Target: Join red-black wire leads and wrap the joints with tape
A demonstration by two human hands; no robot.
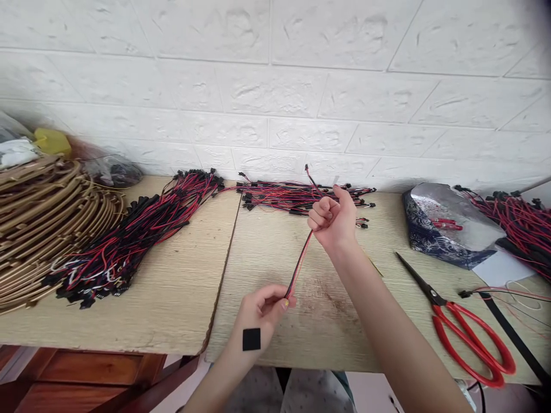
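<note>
A red and black wire cable (298, 265) is stretched at a slant above the table, between my two hands. Its lower part is pinched between the thumb and fingers of my left hand (264, 312). Higher up and farther away, the curled fingers of my right hand (333, 221) close around the same cable, with the thumb pointing up. A small black connector (306, 167) tops the cable end that sticks out beyond the right fingers. Beside the right thumb tip shows a small pale, see-through strip (336, 180); what it is, I cannot tell.
Red-handled scissors (473, 338) lie at right, near a blue patterned bag (447, 229). Bundles of similar cables lie by the wall (275, 195), at left (142, 241) and far right (520, 223). Stacked brown hoops (51, 223) stand at the left edge. A table seam (224, 269) runs left of centre.
</note>
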